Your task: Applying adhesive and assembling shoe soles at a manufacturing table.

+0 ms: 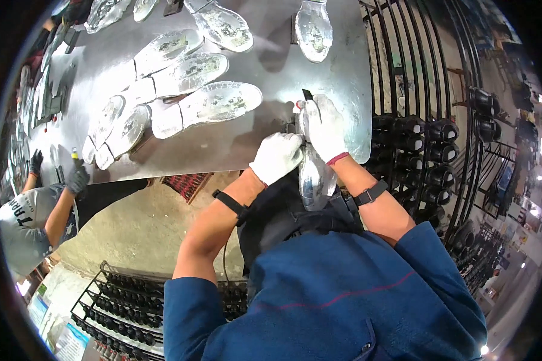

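A silver shoe last (313, 183) stands lengthwise over my lap at the table's front edge, its lower end toward me. My left hand (277, 157), in a white glove, is closed with its fingertips pinching the last's left side. My right hand (324, 127), also gloved in white, is wrapped round the far part of the last. A small black piece (307, 94) and a red tip stick out past the right fingers; what they belong to is hidden. Several more silver lasts lie on the table to the left, one of them (208, 108) close to my left hand.
The metal table (223, 159) ends just before me. Another last (314, 33) lies at its far right. A black rack (403, 54) with dark shoe-like pieces stands right, another rack (123, 307) lower left. A co-worker (33, 210) in dark gloves works at left.
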Available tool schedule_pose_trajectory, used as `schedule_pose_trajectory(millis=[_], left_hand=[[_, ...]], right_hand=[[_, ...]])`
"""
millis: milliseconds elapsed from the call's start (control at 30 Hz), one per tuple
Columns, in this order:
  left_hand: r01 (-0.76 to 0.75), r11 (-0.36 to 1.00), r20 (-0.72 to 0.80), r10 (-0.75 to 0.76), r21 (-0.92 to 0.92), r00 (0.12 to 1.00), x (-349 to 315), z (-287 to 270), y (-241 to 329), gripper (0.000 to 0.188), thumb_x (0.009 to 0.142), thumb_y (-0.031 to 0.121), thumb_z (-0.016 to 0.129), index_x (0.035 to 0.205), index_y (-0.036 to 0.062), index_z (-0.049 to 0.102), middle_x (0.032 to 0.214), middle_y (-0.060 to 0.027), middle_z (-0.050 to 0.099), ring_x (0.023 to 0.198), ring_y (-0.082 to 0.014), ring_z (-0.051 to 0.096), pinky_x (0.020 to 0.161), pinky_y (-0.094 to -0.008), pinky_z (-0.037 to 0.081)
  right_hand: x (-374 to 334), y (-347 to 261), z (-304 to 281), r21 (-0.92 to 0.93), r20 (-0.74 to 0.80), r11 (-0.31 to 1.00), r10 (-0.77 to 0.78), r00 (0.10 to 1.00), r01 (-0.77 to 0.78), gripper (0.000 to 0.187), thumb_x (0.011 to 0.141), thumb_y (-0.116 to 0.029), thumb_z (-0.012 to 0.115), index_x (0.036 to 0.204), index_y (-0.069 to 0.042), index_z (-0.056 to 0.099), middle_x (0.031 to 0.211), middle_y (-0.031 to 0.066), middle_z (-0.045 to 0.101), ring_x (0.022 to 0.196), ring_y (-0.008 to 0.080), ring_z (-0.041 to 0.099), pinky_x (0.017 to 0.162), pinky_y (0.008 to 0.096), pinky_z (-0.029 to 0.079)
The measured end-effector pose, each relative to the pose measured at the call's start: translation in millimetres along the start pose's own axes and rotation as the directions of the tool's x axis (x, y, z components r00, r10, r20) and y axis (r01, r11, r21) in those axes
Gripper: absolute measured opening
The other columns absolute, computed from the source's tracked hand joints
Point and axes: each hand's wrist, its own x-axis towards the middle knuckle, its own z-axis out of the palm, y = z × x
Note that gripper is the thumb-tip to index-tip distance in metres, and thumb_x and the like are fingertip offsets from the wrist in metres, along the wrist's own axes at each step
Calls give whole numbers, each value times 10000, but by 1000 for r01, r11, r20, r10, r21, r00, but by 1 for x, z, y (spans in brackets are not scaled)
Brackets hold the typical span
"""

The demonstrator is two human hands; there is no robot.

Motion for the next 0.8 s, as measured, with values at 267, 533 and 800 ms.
schedule_pose_trajectory(millis=[267, 533, 800], left_hand=[[367, 926, 31, -366, -82, 930, -95, 28, 5, 205, 968, 179, 628, 1114, 43, 675, 819, -216, 697, 743, -398, 707, 672, -503, 565], [378, 837, 174, -336, -396, 926, 9, -19, -11, 287, 1061, 237, 604, 1129, -24, 703, 852, -149, 716, 704, -213, 712, 677, -355, 572], [845, 418, 786, -371, -334, 494, 57, -43, -12, 232, 995, 127, 613, 1070, -77, 694, 828, -145, 726, 697, -215, 739, 589, -339, 611]], right_hand=[[4, 2, -1, 35, 51, 994, 97, 994, -99, 345, 1077, -304, 494, 1072, -19, 688, 1018, 236, 676, 996, 445, 639, 895, 521, 504], [3, 3, -1, 173, 16, 970, 169, 985, -169, 305, 1065, -288, 542, 1049, -43, 723, 982, 211, 689, 931, 397, 677, 857, 474, 532], [3, -10, -5, 111, -38, 988, 112, 993, -107, 292, 1054, -281, 557, 1002, -41, 716, 952, 193, 682, 898, 392, 665, 828, 493, 522]])
